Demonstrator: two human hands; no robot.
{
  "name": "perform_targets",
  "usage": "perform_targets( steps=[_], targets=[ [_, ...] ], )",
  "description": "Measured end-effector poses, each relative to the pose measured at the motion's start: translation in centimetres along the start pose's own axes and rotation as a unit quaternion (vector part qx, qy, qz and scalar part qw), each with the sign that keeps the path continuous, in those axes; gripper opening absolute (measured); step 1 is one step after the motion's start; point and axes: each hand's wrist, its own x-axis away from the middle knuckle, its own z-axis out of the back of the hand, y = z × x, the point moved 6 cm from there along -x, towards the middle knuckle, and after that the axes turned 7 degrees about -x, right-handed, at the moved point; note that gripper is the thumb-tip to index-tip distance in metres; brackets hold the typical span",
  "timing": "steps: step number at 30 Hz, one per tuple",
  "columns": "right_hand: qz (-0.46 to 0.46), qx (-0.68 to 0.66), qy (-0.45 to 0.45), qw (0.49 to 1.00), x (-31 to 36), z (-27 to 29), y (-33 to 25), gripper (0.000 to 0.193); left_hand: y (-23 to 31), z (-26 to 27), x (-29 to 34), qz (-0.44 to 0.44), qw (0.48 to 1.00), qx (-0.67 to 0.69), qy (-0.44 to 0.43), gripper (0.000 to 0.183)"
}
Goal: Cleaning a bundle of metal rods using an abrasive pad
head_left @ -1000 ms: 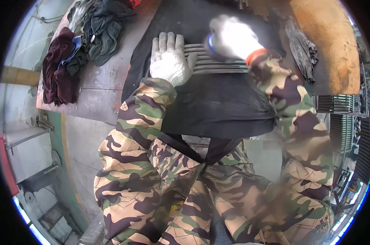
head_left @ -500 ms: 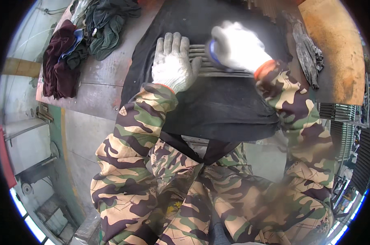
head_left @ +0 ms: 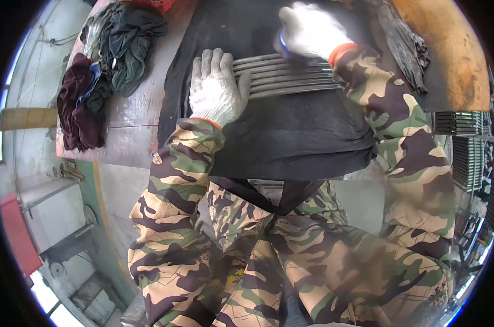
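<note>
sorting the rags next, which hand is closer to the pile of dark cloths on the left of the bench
Left. The left hand lies beside the pile of dark cloths; the right hand works further away, across the metal rods.

A row of metal rods lies side by side on a cloth mat spread over the surface. The left hand rests flat on the rods' left ends; the right hand sits on them further right and behind. A heap of rags lies left of the mat. More rags lie to its right.
</note>
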Motion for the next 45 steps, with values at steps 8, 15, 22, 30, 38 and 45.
perform_targets(
  steps=[8, 15, 22, 30, 38, 45],
  targets=[
    [0.137, -0.015, 0.286, 0.948, 2.6, 2.3, 2.2, 0.025, 0.2, -1.6, -0.7, 0.007, 0.996, -0.077, -0.041, 0.064],
    [0.174, -0.045, 0.264, 0.948, 4.2, 0.2, 1.6, 0.024, 0.6, -2.4, 1.4, 0.012, 0.995, -0.07, -0.065, 0.065],
    [0.119, -0.05, 0.142, 0.981, 5.3, 1.0, -0.7, 0.036, 0.1, -1.1, 1.6, 0.017, 0.995, -0.078, -0.066, 0.068],
    [0.106, -0.056, 0.115, 0.986, 3.1, 0.8, -2.6, 0.037, -0.8, -1.6, 2.3, 0.027, 0.994, -0.083, -0.068, 0.066],
    [0.095, -0.023, 0.147, 0.984, 3.2, -0.6, -0.9, 0.034, -2.5, -1.0, 0.9, 0.047, 0.994, -0.079, -0.059, 0.063],
    [0.151, -0.001, 0.211, 0.966, 6.1, 0.3, 3.9, 0.022, -0.3, 0.2, -1.4, 0.038, 0.997, -0.051, -0.054, 0.063]
  ],
)
